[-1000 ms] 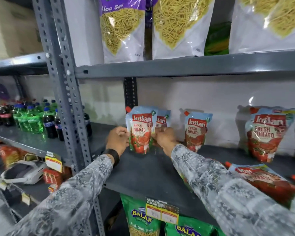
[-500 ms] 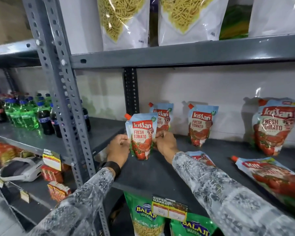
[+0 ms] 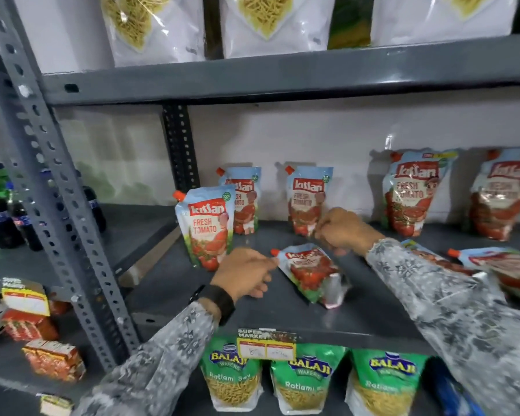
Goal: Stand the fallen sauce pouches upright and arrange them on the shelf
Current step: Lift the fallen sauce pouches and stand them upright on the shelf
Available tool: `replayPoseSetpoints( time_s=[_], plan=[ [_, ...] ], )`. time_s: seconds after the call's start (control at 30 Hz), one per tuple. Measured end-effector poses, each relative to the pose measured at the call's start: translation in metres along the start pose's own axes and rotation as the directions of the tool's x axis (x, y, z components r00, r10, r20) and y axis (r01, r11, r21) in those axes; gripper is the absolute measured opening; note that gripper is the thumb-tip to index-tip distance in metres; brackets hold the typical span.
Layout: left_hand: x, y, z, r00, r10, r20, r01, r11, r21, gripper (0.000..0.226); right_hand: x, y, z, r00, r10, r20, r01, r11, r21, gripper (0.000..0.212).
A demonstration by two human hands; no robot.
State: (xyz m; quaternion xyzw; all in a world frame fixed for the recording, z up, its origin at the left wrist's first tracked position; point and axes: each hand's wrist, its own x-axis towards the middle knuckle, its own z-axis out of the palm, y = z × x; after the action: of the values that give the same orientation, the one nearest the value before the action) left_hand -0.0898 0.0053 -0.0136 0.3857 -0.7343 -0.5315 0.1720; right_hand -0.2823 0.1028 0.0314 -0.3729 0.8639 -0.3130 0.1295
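A fallen sauce pouch [image 3: 309, 273] lies flat on the grey shelf [image 3: 174, 283], orange cap toward the left hand [image 3: 246, 273], red tomatoes and a blurred "Kissan" logo on its face. The left grip is loosely curled, fingertips at the cap; the right hand [image 3: 341, 231] is curled just above its top edge, hold unclear. An upright pouch [image 3: 206, 231] reads "Kissan Fresh Tomato"; green bags [image 3: 231, 376] below read "Balaji Wafers".

Probably a supermarket: price tags [image 3: 266, 347], stocked metal shelving [image 3: 282, 73].
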Motion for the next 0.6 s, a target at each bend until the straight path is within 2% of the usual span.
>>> replayPoseSetpoints(
  time_s=[0.07, 0.1, 0.23, 0.3, 0.4, 0.5, 0.6],
  plan=[
    [0.003, 0.013, 0.017, 0.982, -0.115, 0.147, 0.112, 0.993, 0.032, 0.036, -0.004, 0.022, -0.004, 0.993, 0.094, 0.066, -0.086, 0.991, -0.106, 0.009],
    [0.008, 0.013, 0.021, 0.976, -0.139, 0.170, 0.131, 0.990, 0.056, 0.043, -0.005, 0.029, 0.000, 0.984, 0.145, 0.102, -0.137, 0.987, -0.080, 0.014],
    [0.022, 0.012, 0.027, 0.960, -0.195, 0.200, 0.189, 0.981, 0.050, 0.046, -0.011, 0.050, 0.009, 0.966, 0.221, 0.134, -0.242, 0.954, 0.174, 0.007],
    [0.024, 0.010, 0.030, 0.950, -0.220, 0.223, 0.238, 0.970, -0.055, 0.047, -0.010, 0.054, 0.013, 0.958, 0.235, 0.166, -0.280, 0.895, 0.347, 0.009],
    [0.026, 0.002, 0.033, 0.937, -0.244, 0.250, 0.309, 0.911, -0.272, 0.039, -0.009, 0.061, 0.019, 0.926, 0.275, 0.259, -0.376, 0.743, 0.554, 0.008],
    [0.023, 0.001, 0.031, 0.935, -0.222, 0.278, 0.325, 0.852, -0.412, 0.019, -0.014, 0.059, 0.014, 0.938, 0.224, 0.264, -0.342, 0.706, 0.620, 0.014],
    [0.025, 0.016, 0.022, 0.968, -0.143, 0.208, 0.227, 0.853, -0.470, 0.010, -0.017, 0.046, 0.004, 0.972, 0.176, 0.153, -0.232, 0.684, 0.692, 0.005]
  ],
)
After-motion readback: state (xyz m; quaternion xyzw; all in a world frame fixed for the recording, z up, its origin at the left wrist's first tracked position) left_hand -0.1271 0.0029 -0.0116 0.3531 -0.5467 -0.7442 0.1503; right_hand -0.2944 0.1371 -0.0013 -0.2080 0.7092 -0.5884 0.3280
